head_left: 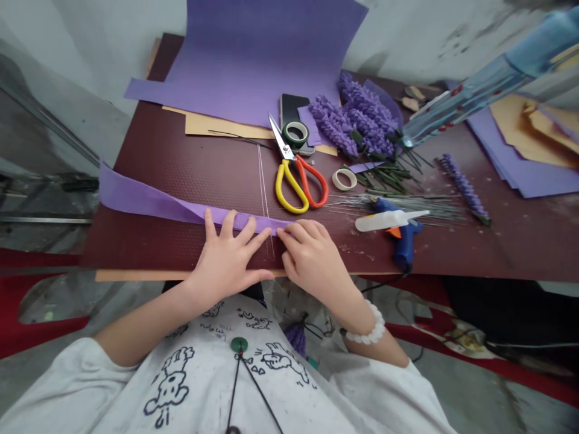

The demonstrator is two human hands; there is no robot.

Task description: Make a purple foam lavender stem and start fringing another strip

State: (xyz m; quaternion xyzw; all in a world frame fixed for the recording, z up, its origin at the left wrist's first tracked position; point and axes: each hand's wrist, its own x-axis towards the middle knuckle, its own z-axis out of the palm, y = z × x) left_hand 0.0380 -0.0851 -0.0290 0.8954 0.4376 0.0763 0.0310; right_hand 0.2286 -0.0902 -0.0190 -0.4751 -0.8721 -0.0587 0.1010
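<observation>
From my head view, the strip (138, 196) lies near the worktop's (212, 163) front edge. My left hand (228, 253) spreads its fingers apart on it, seemingly keeping it flat; my right hand's (312, 253) bunched fingers cover its end, perhaps steadying it, though I can't tell whether they pinch.

Scuffed whitish wall (420, 36) — dark red tabletop (181, 157) — grey floor (484, 392).

Craft workspace: scissors (286, 151), glue gun (404, 248), purple flowers (362, 120) on table (203, 169).
</observation>
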